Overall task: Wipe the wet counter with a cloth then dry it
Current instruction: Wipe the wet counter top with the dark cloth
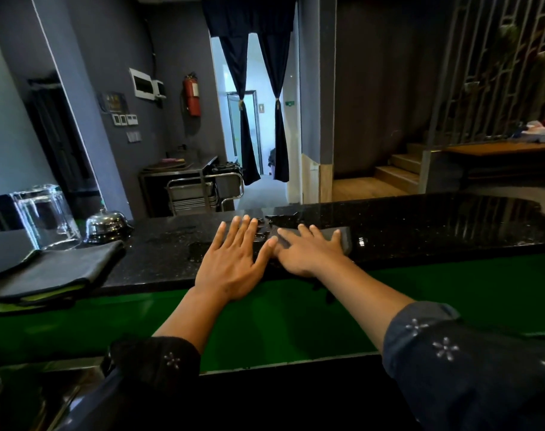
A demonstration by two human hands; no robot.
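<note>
Both hands lie flat on the black granite counter (pixel 420 225): the right hand (pixel 308 250) presses a grey cloth (pixel 342 236), the left hand (pixel 230 259) rests bare beside it, grip wide. Puddled water (pixel 280 219) at the far edge could get pushed over.

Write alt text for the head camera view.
Both hands lie flat on a wet black counter: the right hand presses a grey cloth, the left hand rests beside it. A folded dark cloth, a bell and a glass sit far left.
</note>
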